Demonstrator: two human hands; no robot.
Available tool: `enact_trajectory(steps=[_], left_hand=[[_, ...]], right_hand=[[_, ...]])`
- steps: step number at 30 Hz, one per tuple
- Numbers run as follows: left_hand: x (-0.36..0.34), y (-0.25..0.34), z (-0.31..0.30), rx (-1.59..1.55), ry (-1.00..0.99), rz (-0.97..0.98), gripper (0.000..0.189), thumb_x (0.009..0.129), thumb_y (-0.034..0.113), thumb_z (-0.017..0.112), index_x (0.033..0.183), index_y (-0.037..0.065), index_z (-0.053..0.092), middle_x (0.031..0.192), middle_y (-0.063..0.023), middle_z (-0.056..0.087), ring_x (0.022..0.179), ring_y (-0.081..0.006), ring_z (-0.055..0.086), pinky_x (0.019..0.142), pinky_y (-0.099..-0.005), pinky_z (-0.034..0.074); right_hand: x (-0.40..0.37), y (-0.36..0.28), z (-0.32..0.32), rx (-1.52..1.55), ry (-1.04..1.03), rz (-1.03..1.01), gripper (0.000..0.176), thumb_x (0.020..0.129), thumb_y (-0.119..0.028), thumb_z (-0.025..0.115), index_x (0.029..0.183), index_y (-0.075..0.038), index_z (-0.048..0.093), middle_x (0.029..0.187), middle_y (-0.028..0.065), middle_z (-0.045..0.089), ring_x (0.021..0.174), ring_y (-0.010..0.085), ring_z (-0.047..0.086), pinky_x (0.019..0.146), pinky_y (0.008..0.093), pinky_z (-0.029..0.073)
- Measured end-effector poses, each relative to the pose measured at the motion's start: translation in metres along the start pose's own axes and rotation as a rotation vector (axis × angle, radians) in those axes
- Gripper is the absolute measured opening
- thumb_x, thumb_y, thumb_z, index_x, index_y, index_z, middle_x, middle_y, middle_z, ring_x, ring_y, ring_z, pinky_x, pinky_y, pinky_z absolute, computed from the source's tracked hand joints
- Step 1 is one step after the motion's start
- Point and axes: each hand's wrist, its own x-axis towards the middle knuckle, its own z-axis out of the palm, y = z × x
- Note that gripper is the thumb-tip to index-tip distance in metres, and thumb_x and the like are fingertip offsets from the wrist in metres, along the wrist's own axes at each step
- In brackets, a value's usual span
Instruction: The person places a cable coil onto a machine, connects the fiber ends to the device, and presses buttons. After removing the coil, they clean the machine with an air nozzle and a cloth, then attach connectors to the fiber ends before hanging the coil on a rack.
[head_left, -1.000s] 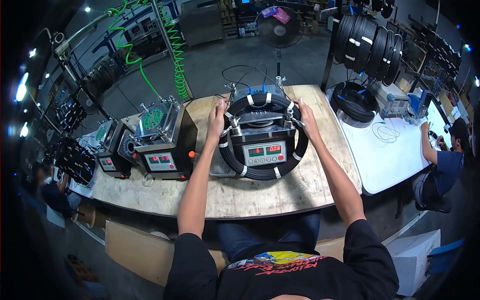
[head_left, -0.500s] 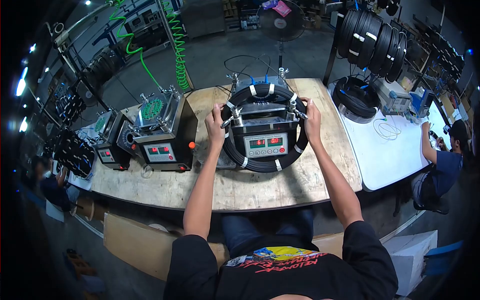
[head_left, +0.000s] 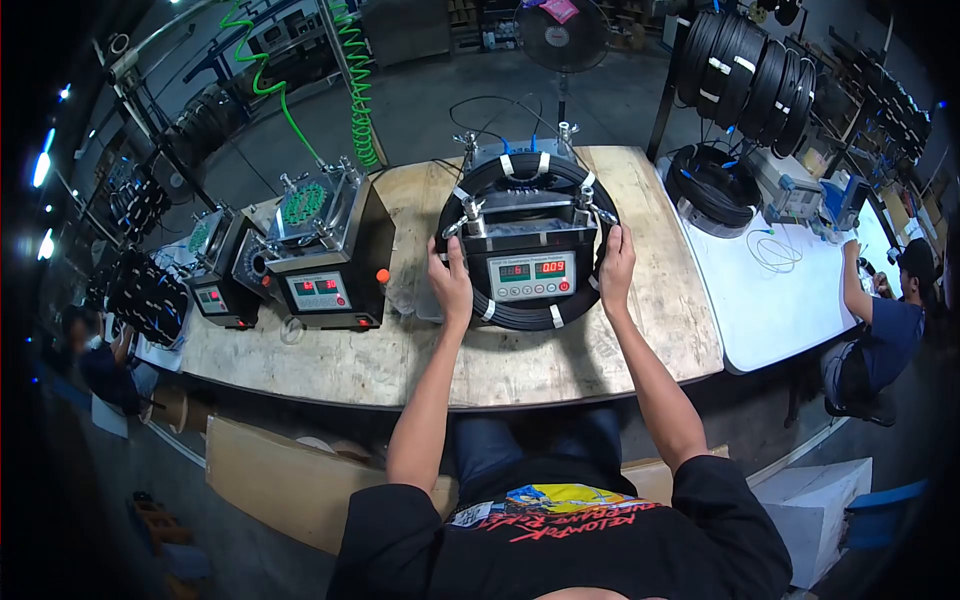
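Observation:
A coil of black cable (head_left: 515,320), bound with white tape bands, rings the front of a polishing machine (head_left: 530,252) on the wooden table. The machine's red digits and buttons show through the middle of the coil. My left hand (head_left: 450,280) is closed around the coil's left side. On the opposite side my right hand (head_left: 617,268) grips the coil, its fingertips pointing up. Metal clamps stand at the machine's top corners, the front ones inside the ring. Blue-ended thin cables (head_left: 505,148) rise behind the coil.
Two similar machines with green-studded tops, one nearer (head_left: 320,260), stand left on the wooden table (head_left: 450,375). Green coiled hoses (head_left: 362,110) hang behind them. At right, a white table (head_left: 760,310) holds another cable coil (head_left: 712,190) and instruments. Co-workers sit at both sides.
Both hands have slid lower along the coil's sides. The coil has shifted slightly up in view, and the machine's right-hand display reads 0.09 instead of 0.0.

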Motion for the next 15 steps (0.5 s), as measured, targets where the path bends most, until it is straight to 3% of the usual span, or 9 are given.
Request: enact_trajectory(steps=[2,3,4,5,6,9,10,15], left_hand=[[-0.001,0.003,-0.005,0.046,-0.042,-0.058,0.038,0.110,0.035,0.056,0.123,-0.001,0.058,0.085,-0.0049,0.063,0.070,-0.0133,0.062,0.062,-0.0279,0.050],[-0.004,0.007,-0.005,0.080,0.004,0.018,0.039,0.110,0.034,0.056,0.126,-0.002,0.057,0.093,-0.0089,0.065,0.080,-0.0174,0.064,0.072,-0.0313,0.051],[-0.009,0.011,-0.001,0.114,0.050,0.097,0.041,0.110,0.033,0.056,0.130,-0.002,0.056,0.102,-0.0130,0.067,0.090,-0.0214,0.065,0.082,-0.0347,0.051],[-0.011,0.016,0.001,0.147,0.096,0.178,0.043,0.110,0.033,0.056,0.134,-0.003,0.056,0.111,-0.0170,0.069,0.101,-0.0255,0.067,0.092,-0.0380,0.052],[-0.018,0.022,-0.003,0.014,-0.009,-0.030,0.055,0.107,0.031,0.061,0.147,-0.005,0.047,0.136,-0.0254,0.060,0.127,-0.0344,0.058,0.111,-0.0441,0.040],[-0.038,0.014,0.004,0.144,0.090,0.066,0.065,0.103,0.029,0.068,0.149,-0.008,0.041,0.133,-0.0305,0.061,0.124,-0.0412,0.061,0.104,-0.0467,0.045],[-0.045,0.011,0.002,0.146,0.052,-0.033,0.081,0.097,0.025,0.074,0.156,-0.008,0.029,0.148,-0.0327,0.049,0.137,-0.0441,0.051,0.114,-0.0481,0.039],[-0.075,0.010,0.002,0.134,-0.003,0.065,0.100,0.091,0.017,0.078,0.163,-0.002,0.012,0.163,-0.0317,0.029,0.152,-0.0443,0.031,0.124,-0.0490,0.025]], right_hand=[[-0.002,-0.001,0.001,-0.004,0.015,-0.015,0.035,0.112,-0.032,0.051,0.125,-0.001,0.062,0.073,-0.0020,0.048,0.062,0.0073,0.042,0.055,0.0274,0.036],[-0.005,-0.001,0.001,-0.004,0.021,-0.023,0.035,0.112,-0.031,0.051,0.125,-0.001,0.062,0.073,-0.0021,0.048,0.062,0.0071,0.041,0.055,0.0274,0.035],[-0.009,0.001,-0.004,-0.025,-0.010,0.087,0.036,0.110,-0.030,0.056,0.130,-0.001,0.060,0.081,0.0024,0.058,0.071,0.0116,0.054,0.064,0.0292,0.045],[-0.014,0.001,-0.002,-0.049,0.011,0.060,0.037,0.109,-0.029,0.058,0.132,-0.001,0.059,0.088,0.0052,0.061,0.077,0.0143,0.057,0.070,0.0306,0.047],[-0.021,0.005,0.000,-0.074,0.035,0.032,0.038,0.108,-0.029,0.059,0.133,-0.001,0.057,0.095,0.0081,0.064,0.083,0.0171,0.060,0.076,0.0320,0.049],[-0.038,0.008,-0.002,-0.093,0.033,0.016,0.049,0.104,-0.023,0.066,0.143,0.000,0.048,0.122,0.0192,0.066,0.108,0.0262,0.065,0.099,0.0372,0.049],[-0.046,0.006,-0.001,-0.110,0.038,-0.003,0.051,0.103,-0.021,0.067,0.144,0.001,0.046,0.122,0.0196,0.066,0.108,0.0262,0.065,0.099,0.0371,0.049],[-0.083,-0.001,0.008,0.005,0.036,0.085,0.074,0.096,-0.016,0.075,0.153,0.000,0.032,0.129,0.0210,0.062,0.118,0.0283,0.062,0.104,0.0379,0.048]])
